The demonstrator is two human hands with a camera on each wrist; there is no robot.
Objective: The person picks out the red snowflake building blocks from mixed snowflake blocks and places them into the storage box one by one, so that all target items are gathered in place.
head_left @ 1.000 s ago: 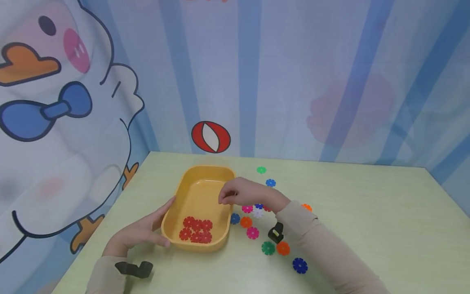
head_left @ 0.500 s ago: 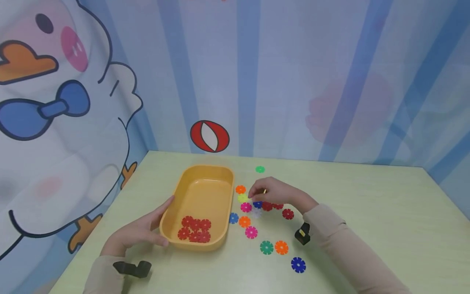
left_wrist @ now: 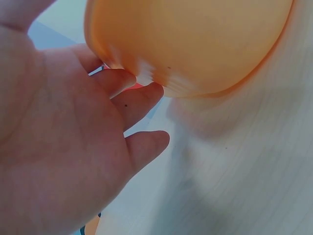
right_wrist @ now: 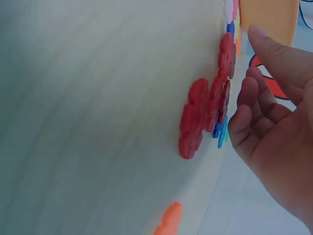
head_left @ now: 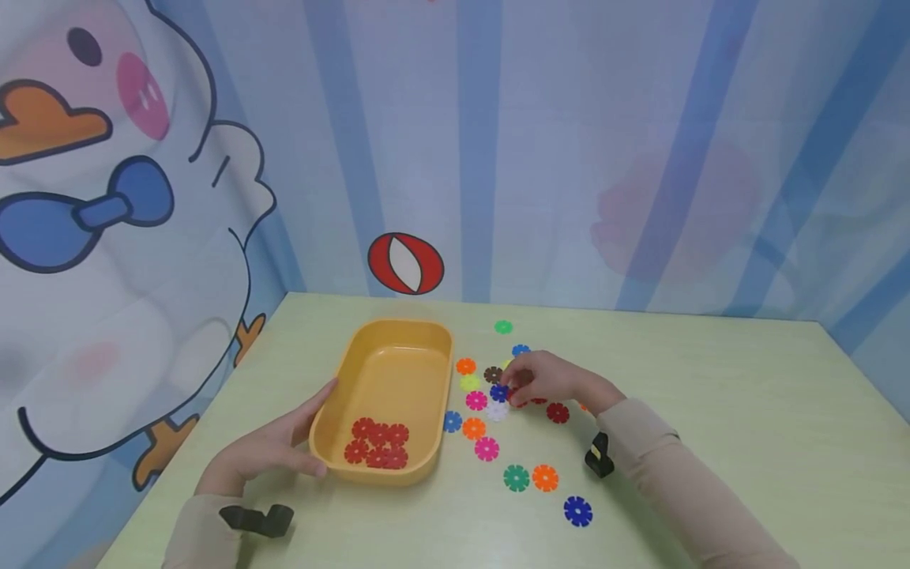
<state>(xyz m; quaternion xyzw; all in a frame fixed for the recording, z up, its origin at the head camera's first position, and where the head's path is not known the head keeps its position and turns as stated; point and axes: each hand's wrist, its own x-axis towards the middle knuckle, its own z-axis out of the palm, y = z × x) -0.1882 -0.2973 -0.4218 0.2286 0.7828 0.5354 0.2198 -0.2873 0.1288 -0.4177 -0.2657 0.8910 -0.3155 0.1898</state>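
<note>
A yellow plastic tray (head_left: 380, 379) stands on the table, with several red snowflake discs (head_left: 380, 435) lying together at its near end. My left hand (head_left: 263, 454) rests against the tray's left side, fingers spread along the outer wall; the left wrist view shows fingertips right at that wall (left_wrist: 195, 54). Over the loose discs right of the tray is my right hand (head_left: 550, 378), fingers bent and fingertips close to a red disc (right_wrist: 226, 54). In the right wrist view, a gap shows between thumb and fingers, with nothing in it. The hand partly covers some discs.
Around the right hand lie more discs, among them a dark red one (head_left: 558, 412), a white one (head_left: 497, 411) and a brown one (head_left: 493, 374). Nearer the front are a green disc (head_left: 517, 478), an orange one (head_left: 545, 477) and a dark blue one (head_left: 578, 511). A printed curtain (head_left: 540, 158) hangs behind.
My right hand has moved right from over the tray's right rim to the red discs, uncovering several discs beside the tray. The left hand stays at the tray.
</note>
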